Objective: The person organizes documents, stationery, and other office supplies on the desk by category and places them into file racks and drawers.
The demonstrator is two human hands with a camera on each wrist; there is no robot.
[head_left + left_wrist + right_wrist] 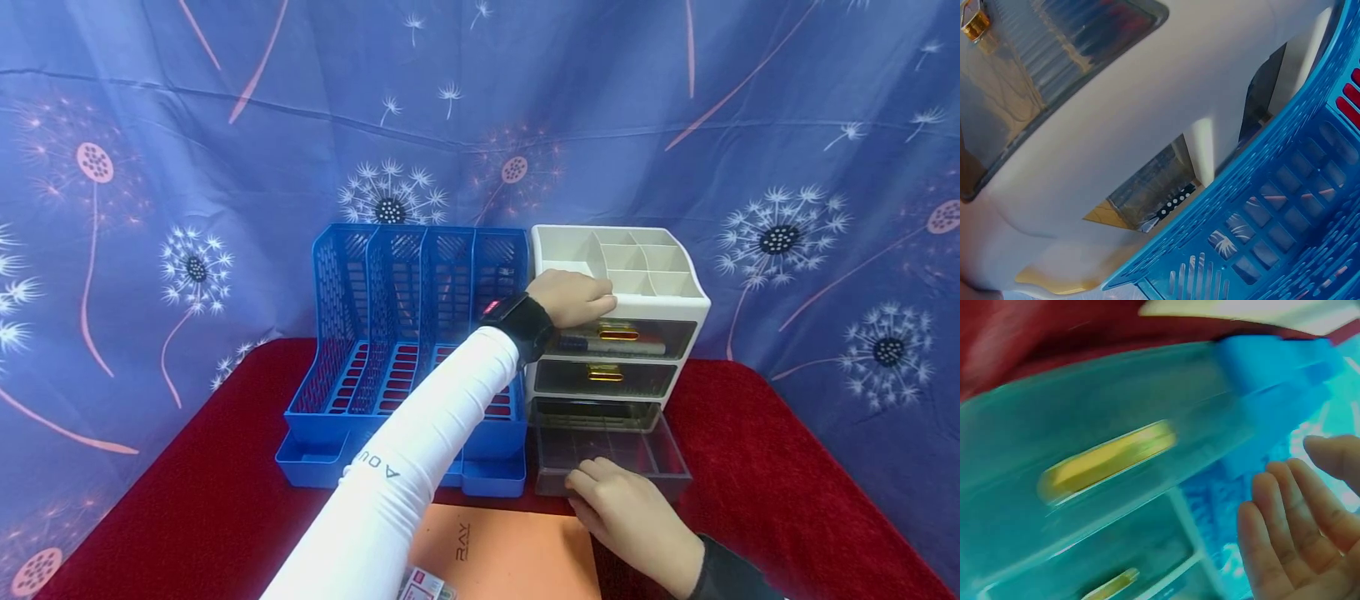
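Note:
A white desktop organizer (694,308) has clear dark drawers with gold handles. Its bottom drawer (670,450) is pulled out and has dividers inside. Pen-like items show through the closed top drawer (678,337). My left hand (572,297) grips the organizer's upper front rim, fingers bent over it; just a sliver of that hand shows in the left wrist view. My right hand (633,518) is at the left front corner of the pulled-out drawer. In the right wrist view its fingers (1300,519) are extended, thumb apart, beside the drawer front and its gold handle (1110,461).
A blue mesh file rack (330,433) stands against the organizer's left side. In front lies an orange flat item (517,546) marked RAY, with a small packaged item (422,586) at its near end. Red cloth (757,475) covers the table; a patterned blue curtain (600,100) hangs behind.

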